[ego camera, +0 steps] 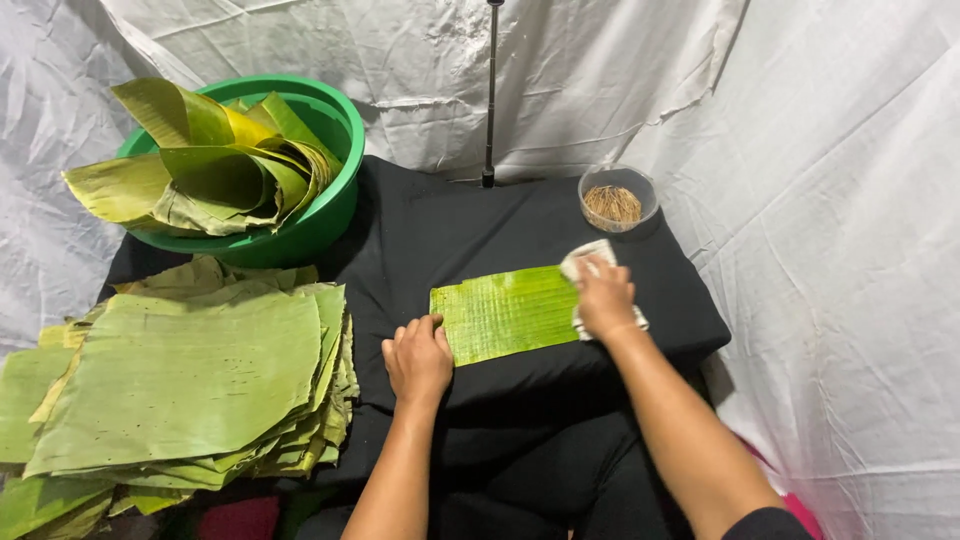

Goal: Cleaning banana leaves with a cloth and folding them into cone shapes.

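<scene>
The left hand [418,360] lies flat, pinning the banana leaf strip [505,312] at 9 o'clock, steadying it while the right hand [604,297] presses a white cloth [588,258] at 3 o'clock.

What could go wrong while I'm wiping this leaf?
The left hand pins only one end of the banana leaf strip, so hard strokes from the right hand with the white cloth might tear it along its ribs. The small clear bowl sits close behind that hand; a wide stroke may knock it.
</scene>
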